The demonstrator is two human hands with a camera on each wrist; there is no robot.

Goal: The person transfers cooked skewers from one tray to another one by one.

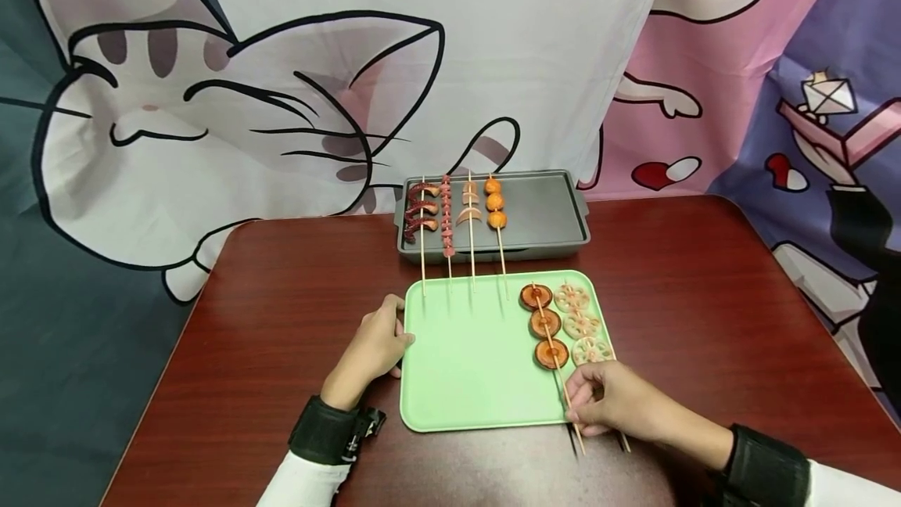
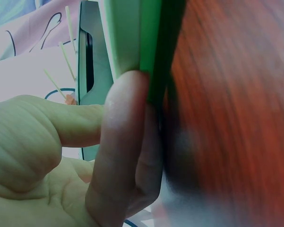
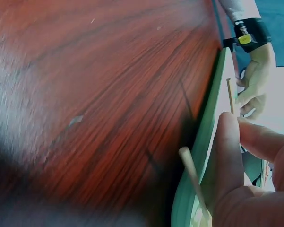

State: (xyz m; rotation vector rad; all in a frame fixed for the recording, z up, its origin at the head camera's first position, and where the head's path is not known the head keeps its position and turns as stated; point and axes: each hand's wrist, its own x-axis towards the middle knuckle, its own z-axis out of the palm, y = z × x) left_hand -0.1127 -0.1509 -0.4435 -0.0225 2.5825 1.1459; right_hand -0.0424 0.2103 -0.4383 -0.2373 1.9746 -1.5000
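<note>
Left hand (image 1: 373, 346): fingers curled on the left rim of the green tray (image 1: 464, 366), apparently steadying it on the desk (image 1: 281, 319).
Right hand (image 1: 612, 397): pinches the stick of the mushroom skewer (image 1: 547, 325) near its bare end.
Skewer position: on the tray's right side, beside the lotus-root skewer (image 1: 583, 325).
Long axis: runs away from the person, bare end overhanging the near rim.
Grill pan (image 1: 549, 213): holds four skewers behind the tray.

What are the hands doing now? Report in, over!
Left hand grips green tray edge. Right hand pinches mushroom skewer stick. Lotus-root skewer lies alongside, close.
</note>
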